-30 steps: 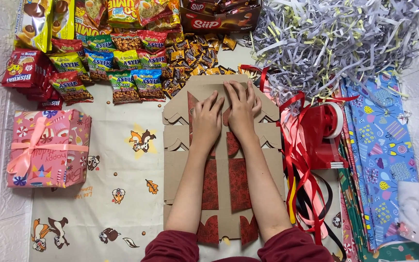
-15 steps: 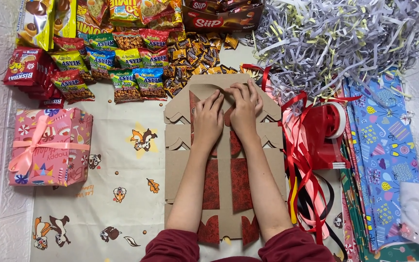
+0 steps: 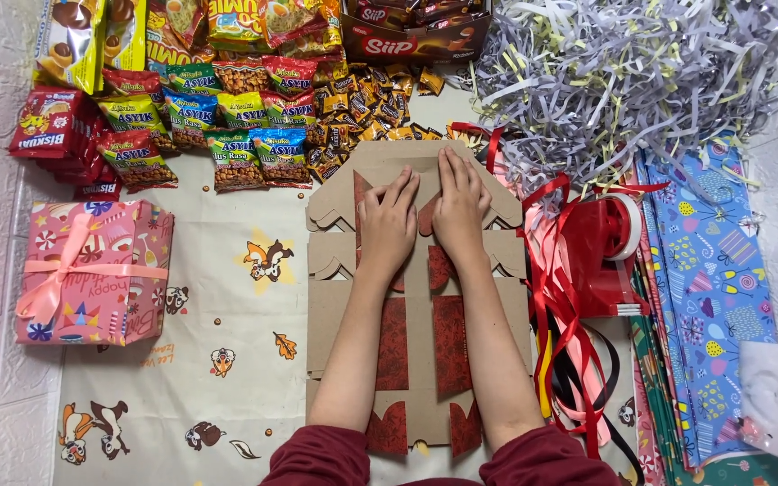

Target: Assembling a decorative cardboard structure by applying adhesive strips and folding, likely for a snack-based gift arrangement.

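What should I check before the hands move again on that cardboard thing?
1. Both hands flat on the cardboard: ok; left hand, right hand.
2. Cardboard lying flat on the cloth: ok.
3. Snack packs off the cardboard: ok.
4. Ribbons clear of its right edge: not ok, they touch it.
5. Tape dispenser close by: ok.
6. Folds creased well: cannot tell.

Gift box [image 3: 92,274] left of flat cardboard [image 3: 416,297], snack packets [image 3: 227,135] behind, tape dispenser [image 3: 605,252] right
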